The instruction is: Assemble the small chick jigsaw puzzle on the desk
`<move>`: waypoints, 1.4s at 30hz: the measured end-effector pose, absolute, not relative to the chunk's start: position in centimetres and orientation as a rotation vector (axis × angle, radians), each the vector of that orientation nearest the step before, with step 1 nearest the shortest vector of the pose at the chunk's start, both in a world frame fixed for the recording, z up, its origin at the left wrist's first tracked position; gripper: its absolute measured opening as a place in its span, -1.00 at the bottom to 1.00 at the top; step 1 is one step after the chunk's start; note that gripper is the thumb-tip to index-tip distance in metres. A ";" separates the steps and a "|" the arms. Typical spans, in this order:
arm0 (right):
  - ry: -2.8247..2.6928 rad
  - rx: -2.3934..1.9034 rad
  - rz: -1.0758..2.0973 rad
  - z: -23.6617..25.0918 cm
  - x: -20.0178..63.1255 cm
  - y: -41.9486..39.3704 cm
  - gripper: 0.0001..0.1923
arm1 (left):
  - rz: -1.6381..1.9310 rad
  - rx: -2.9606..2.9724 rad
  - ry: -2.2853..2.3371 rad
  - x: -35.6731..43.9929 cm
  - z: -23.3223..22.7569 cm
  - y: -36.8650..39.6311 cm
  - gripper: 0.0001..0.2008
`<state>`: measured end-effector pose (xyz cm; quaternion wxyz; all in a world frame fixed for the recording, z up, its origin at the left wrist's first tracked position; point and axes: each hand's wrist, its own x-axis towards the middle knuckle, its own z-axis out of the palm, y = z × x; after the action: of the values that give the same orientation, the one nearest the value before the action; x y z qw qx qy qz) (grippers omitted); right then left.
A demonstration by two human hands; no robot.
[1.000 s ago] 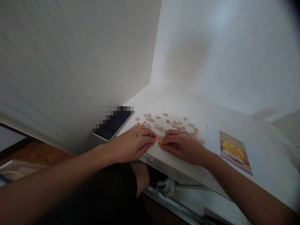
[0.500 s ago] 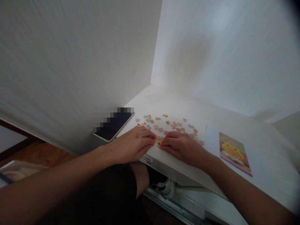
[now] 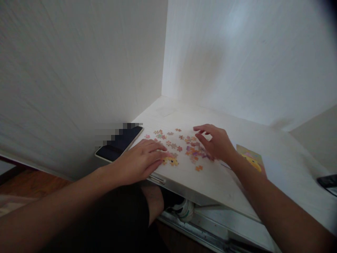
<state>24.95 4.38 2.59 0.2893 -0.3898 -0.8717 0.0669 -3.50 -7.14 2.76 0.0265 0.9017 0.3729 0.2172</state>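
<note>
Since half a second ago, the right hand (image 3: pixel 216 142) is lifting away from the joined piece and is now hovering over the scattered puzzle pieces (image 3: pixel 191 146), fingers spread and loosely curled, gripping nothing that shows. Its wrist is covering part of the duck picture sheet (image 3: pixel 250 158), which was fully visible before. Meanwhile the left hand (image 3: pixel 142 160) is staying flat on the white desk (image 3: pixel 226 182), fingertips pressing beside the small assembled yellow cluster (image 3: pixel 171 161) near the front edge; whether a piece lies under the palm cannot be told. A phone (image 3: pixel 118 144) is lying against the left wall, its upper part pixelated. At the right edge, a dark object (image 3: pixel 328 182) is cut off.
</note>
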 end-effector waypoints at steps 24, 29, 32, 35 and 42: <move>-1.906 -1.070 1.364 2.6 23.0 3.1 -0.73 | 0.947 2.715 1.196 -3.6 2.9 -7.3 -0.79; -1.838 -0.890 1.552 3.3 20.8 0.1 -0.82 | 1.068 2.680 1.222 -2.2 2.6 -7.6 -0.81; -1.789 -0.844 1.674 3.4 20.2 -1.0 -0.82 | 1.107 2.684 1.151 -1.3 2.1 -7.6 -0.80; -1.770 -0.835 1.750 3.2 20.1 -1.2 -0.82 | 1.126 2.683 1.104 -0.7 1.7 -7.6 -0.84; -1.829 -0.857 1.741 2.2 20.4 -0.7 -0.82 | 1.105 2.709 1.093 -0.9 1.3 -7.2 -0.83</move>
<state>20.40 -0.66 2.22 0.2351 -0.3122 -0.6667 0.6347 -0.87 -7.24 1.26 0.0091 0.8674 0.3499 0.3536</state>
